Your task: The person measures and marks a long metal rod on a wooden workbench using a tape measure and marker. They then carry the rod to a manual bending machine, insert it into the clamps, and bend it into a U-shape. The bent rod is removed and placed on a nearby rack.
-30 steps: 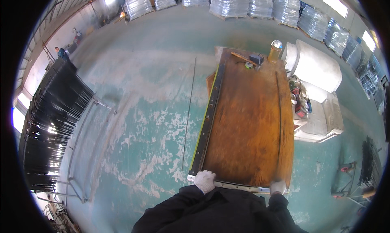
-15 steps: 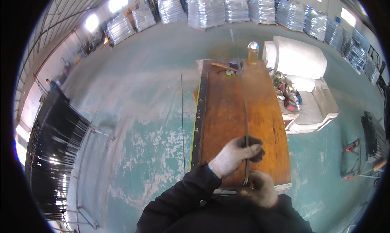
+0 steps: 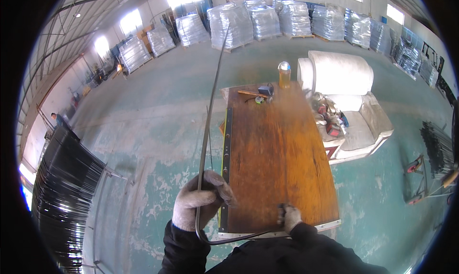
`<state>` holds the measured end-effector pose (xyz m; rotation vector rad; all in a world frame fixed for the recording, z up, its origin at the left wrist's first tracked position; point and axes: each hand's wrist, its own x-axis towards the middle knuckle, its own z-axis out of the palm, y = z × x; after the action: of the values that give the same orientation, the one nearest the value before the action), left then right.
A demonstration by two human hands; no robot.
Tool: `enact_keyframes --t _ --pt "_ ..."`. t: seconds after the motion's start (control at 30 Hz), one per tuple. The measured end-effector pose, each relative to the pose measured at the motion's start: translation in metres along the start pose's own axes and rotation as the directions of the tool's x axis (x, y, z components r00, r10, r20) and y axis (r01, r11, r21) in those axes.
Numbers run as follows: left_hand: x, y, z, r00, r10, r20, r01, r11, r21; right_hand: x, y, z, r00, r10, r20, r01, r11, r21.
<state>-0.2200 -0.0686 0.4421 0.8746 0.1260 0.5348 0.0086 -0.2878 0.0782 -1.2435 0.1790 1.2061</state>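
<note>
Rod (image 3: 204, 149) first: where on the clock, 12 being straight ahead?

Long limb rises past 7, tip at 12. Bend sits between 6 and 7; short limb runs toward 5, close in front of the black jacket (image 3: 282, 259).

Noted. Now the rest, by size.

Row of wrapped stacks (image 3: 265, 23), curving from 10 round to 2. Then table (image 3: 267, 164) at 4: brown wood top, metal strip (image 3: 330, 225) along its near edge. Sofa (image 3: 342, 73), pale, between 2 and 3, just beside the table.

Smaller?

Bottle (image 3: 284, 78), between 1 and 2, upright at the table's far end, amber contents.

And the hands?

Left hand (image 3: 209, 197), 7 o'clock: gloved, fingers closed round the Rod above its bend. Right hand (image 3: 290, 218), 5 o'clock: gloved, curled, over the table's near end. Cannot tell whether it grips anything.

Smallest?

Tape measure (image 3: 259, 100), green, also between 1 and 2, on the table, nearer than the bottle.
</note>
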Motion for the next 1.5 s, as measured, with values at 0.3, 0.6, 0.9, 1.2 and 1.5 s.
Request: enact_keyframes --t 0.3,0.6,0.9,1.2,1.5 --pt "-0.062 -0.172 -0.183 0.66 0.034 -0.751 0.587 0.601 0.543 0.02 0.003 -0.12 0.612 -0.715 -0.338 0.211 0.56 -0.801" --pt "-0.083 -0.256 -0.213 0.772 0.094 -0.628 0.634 -0.049 0.772 0.015 0.009 -0.149 0.536 -0.777 -0.331 0.001 0.393 -0.92" --pt "-0.116 -0.308 -0.191 0.99 0.006 -0.138 0.137 -0.191 0.972 -0.045 -0.002 -0.15 0.656 -0.75 -0.091 -0.06 0.068 -0.996" --pt "-0.127 -0.308 -0.197 0.988 -0.044 -0.149 0.136 -0.218 0.966 -0.028 0.001 -0.16 0.647 -0.757 -0.092 0.024 0.14 -0.99" --pt "-0.128 -0.304 -0.189 0.98 -0.028 -0.195 0.186 -0.195 0.963 -0.029 -0.004 -0.156 0.682 -0.718 -0.138 -0.012 0.178 -0.984"
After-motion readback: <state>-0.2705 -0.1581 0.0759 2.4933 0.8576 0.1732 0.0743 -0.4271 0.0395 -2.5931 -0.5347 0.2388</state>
